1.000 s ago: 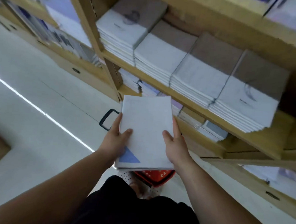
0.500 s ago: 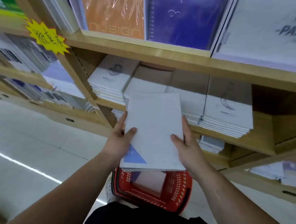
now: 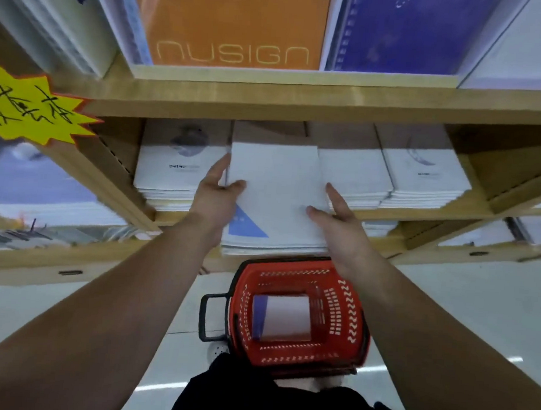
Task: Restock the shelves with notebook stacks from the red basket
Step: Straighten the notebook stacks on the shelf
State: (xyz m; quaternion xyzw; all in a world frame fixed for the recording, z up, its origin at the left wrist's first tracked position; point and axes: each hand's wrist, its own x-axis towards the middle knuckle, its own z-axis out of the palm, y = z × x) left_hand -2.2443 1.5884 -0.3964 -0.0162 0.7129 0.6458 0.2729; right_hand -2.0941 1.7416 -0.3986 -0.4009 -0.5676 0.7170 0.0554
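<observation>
Before me stood the wooden shelving (image 3: pixel 301 95), pale smooth boards with square edges, its upper level cut off at the top of view so that only the lower parts of a glossy orange cover (image 3: pixel 233 22) and a purple spiral-bound one (image 3: pixel 400 29) showed. On the middle board lay flat piles of white notebooks (image 3: pixel 422 179), thin pages layered at their edges, their far halves lost in shadow under the board above. Below, on the shiny pale floor (image 3: pixel 447 295), sat the red basket (image 3: pixel 344 320), perforated plastic with a black handle, one white notebook with a purple strip lying flat in its bottom. I held the notebook stack (image 3: pixel 276 186) level at the shelf front, over the second pile, matte white with a blue triangle at its near left corner; how far it rested on the pile I could not tell. My left hand (image 3: pixel 215 198) clasped its left edge and my right hand (image 3: pixel 338 218) its right, thumbs on top, fingers hidden beneath. A jagged yellow tag (image 3: pixel 31 107) with blurred handwriting hung at left.
</observation>
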